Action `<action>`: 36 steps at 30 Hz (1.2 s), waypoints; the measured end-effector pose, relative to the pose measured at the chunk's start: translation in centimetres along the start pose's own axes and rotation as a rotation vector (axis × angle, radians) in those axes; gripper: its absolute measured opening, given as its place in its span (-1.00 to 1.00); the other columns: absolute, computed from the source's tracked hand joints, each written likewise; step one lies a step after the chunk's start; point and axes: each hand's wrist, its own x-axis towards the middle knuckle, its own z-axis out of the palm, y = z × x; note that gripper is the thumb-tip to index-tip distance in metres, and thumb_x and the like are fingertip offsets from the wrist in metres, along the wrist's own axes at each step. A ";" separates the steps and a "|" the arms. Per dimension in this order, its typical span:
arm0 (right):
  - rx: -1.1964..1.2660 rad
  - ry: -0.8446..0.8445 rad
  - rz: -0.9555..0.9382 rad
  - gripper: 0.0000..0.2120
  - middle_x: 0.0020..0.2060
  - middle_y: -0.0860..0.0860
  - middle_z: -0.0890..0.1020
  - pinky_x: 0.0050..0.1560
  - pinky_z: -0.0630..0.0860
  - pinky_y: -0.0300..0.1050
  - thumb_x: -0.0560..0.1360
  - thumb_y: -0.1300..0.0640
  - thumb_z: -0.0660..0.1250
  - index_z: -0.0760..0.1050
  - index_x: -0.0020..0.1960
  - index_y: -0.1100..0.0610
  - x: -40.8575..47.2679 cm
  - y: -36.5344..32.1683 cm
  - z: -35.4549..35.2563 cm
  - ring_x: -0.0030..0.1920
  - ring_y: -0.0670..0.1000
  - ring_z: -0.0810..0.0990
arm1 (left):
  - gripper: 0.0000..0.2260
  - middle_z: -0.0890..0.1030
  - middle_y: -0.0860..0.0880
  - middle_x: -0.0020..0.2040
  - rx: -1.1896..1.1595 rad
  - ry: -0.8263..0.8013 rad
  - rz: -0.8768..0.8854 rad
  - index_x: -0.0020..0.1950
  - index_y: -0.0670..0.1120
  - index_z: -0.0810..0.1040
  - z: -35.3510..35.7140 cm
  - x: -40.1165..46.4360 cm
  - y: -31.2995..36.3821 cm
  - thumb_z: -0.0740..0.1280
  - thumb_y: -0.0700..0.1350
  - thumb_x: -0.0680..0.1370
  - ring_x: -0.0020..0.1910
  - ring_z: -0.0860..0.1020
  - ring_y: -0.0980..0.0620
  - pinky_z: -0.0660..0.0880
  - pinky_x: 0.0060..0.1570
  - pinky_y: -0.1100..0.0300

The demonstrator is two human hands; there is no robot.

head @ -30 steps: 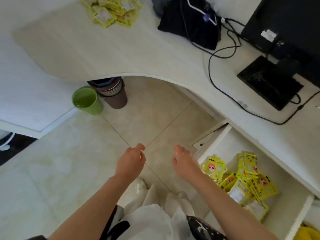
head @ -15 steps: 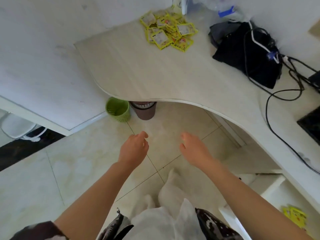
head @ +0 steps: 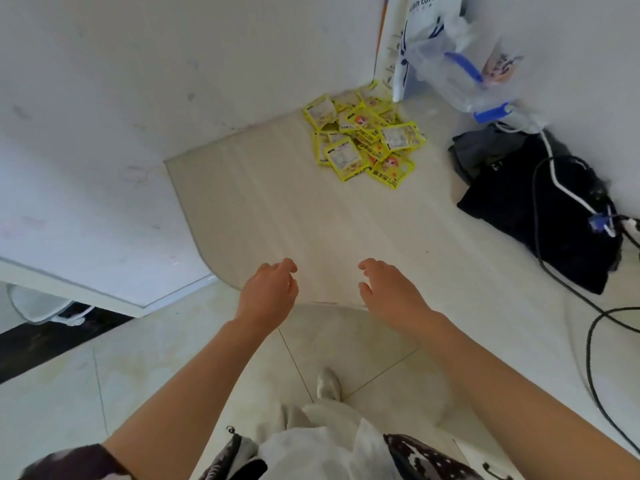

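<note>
1. Head view: our left hand (head: 268, 296) and right hand (head: 388, 292) hang side by side at centre frame, over the near edge of the desk (head: 277, 209). The fingers are loosely curled and hold nothing.
2. The yellow packets (head: 363, 140) lie heaped in the upper middle of the frame, in the desk's far corner, well apart from both hands. We judge the hands are empty and paired so they can gather the heap.
3. At the right of the frame a black bag (head: 540, 209) with cables sits near the heap, so our reach likely runs straight up the middle.
</note>
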 end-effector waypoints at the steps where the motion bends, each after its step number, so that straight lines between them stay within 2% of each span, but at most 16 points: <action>1: 0.000 0.001 -0.001 -0.62 0.27 0.04 0.50 0.17 0.47 0.02 0.61 0.08 0.11 0.29 0.41 0.10 1.3 0.1 -0.6 0.25 0.09 0.46 | -0.76 0.64 -0.01 0.09 0.003 -0.001 0.000 0.25 -0.05 0.48 -0.2 1.3 0.0 0.16 -0.10 0.62 0.11 0.50 -0.02 0.50 -0.02 0.06; 10: -0.010 -0.012 0.056 -0.63 0.26 0.06 0.50 0.14 0.48 0.01 0.61 0.06 0.12 0.30 0.40 0.10 11.6 1.0 -3.9 0.25 0.10 0.46 | -0.77 0.62 0.03 0.07 0.008 -0.064 0.030 0.24 -0.03 0.47 -1.5 12.8 -1.0 0.15 -0.08 0.61 0.11 0.50 0.01 0.49 -0.06 0.09; 14: 0.007 -0.002 0.146 -0.63 0.24 0.07 0.52 0.14 0.48 -0.01 0.61 0.07 0.14 0.32 0.39 0.11 15.5 1.7 -4.8 0.23 0.11 0.48 | -0.79 0.58 0.07 -0.03 -0.051 -0.124 0.004 0.21 -0.01 0.47 -1.3 17.8 -1.4 0.16 -0.08 0.60 0.10 0.49 0.02 0.47 -0.07 0.11; 20: 0.054 -0.007 0.260 -0.64 0.23 0.09 0.53 0.17 0.47 0.02 0.60 0.07 0.14 0.33 0.38 0.12 19.9 3.2 -6.0 0.23 0.13 0.48 | -0.80 0.60 0.05 0.00 -0.097 -0.228 -0.017 0.18 -0.01 0.49 -0.4 24.0 -1.1 0.19 -0.08 0.58 0.04 0.53 0.00 0.52 -0.04 0.06; 23: 0.200 -0.006 0.352 -0.65 0.21 0.11 0.55 0.17 0.44 -0.08 0.59 0.09 0.18 0.37 0.35 0.15 21.8 4.3 -6.8 0.22 0.13 0.50 | -0.83 0.60 0.04 -0.01 -0.203 -0.287 -0.117 0.13 -0.02 0.52 0.4 26.7 -0.3 0.24 -0.10 0.56 -0.01 0.55 -0.01 0.53 -0.03 0.07; 26: 0.462 -0.008 0.565 -0.66 0.18 0.12 0.56 -0.04 0.46 -0.18 0.56 0.11 0.24 0.42 0.31 0.15 23.9 5.8 -7.7 0.10 0.12 0.55 | -0.88 0.59 -0.01 -0.03 -0.412 -0.327 -0.302 0.04 -0.03 0.55 1.4 29.2 0.6 0.29 -0.13 0.52 -0.09 0.56 -0.02 0.45 -0.15 0.18; 27: 0.530 -0.001 0.623 -0.65 0.18 0.14 0.56 -0.05 0.49 -0.15 0.54 0.11 0.26 0.42 0.31 0.14 24.5 6.5 -8.0 0.09 0.14 0.56 | -0.88 0.61 -0.04 -0.03 -0.502 -0.330 -0.380 0.03 -0.04 0.56 1.7 30.0 1.0 0.31 -0.14 0.51 -0.11 0.57 -0.04 0.45 -0.17 0.18; 29: 0.613 0.023 0.685 -0.60 0.18 0.18 0.56 0.07 0.55 -0.01 0.50 0.11 0.28 0.40 0.32 0.15 25.9 8.0 -8.4 0.12 0.18 0.57 | -0.85 0.64 -0.11 -0.07 -0.707 -0.301 -0.549 0.02 -0.09 0.58 2.5 31.5 1.6 0.35 -0.16 0.47 -0.19 0.58 -0.08 0.49 -0.19 0.15; 32: 0.722 0.058 0.783 -0.59 0.11 0.18 0.55 0.12 0.56 0.08 0.49 0.07 0.33 0.38 0.28 0.17 27.9 10.1 -9.3 0.09 0.18 0.57 | -0.80 0.62 -0.11 -0.13 -0.911 -0.262 -0.724 0.09 -0.16 0.57 3.3 33.4 2.9 0.37 -0.20 0.47 -0.24 0.56 -0.04 0.54 -0.22 0.14; 34: 0.790 0.056 0.841 -0.80 -0.05 0.19 0.54 -0.01 0.58 0.05 0.46 0.09 0.35 0.40 0.01 0.13 29.1 11.1 -9.8 -0.15 0.15 0.56 | -0.81 0.59 -0.10 -0.16 -0.982 -0.251 -0.771 0.10 -0.17 0.55 3.8 34.4 3.9 0.37 -0.22 0.49 -0.26 0.54 -0.01 0.55 -0.24 0.17; 36: 0.824 0.046 0.892 -0.81 -0.17 0.18 0.49 -0.25 0.49 -0.07 0.43 0.12 0.34 0.32 -0.19 0.11 30.4 11.8 -10.1 -0.35 0.10 0.45 | -0.81 0.56 -0.09 -0.23 -1.030 -0.228 -0.818 0.10 -0.17 0.53 4.3 35.2 4.8 0.38 -0.24 0.49 -0.34 0.50 0.01 0.52 -0.27 0.19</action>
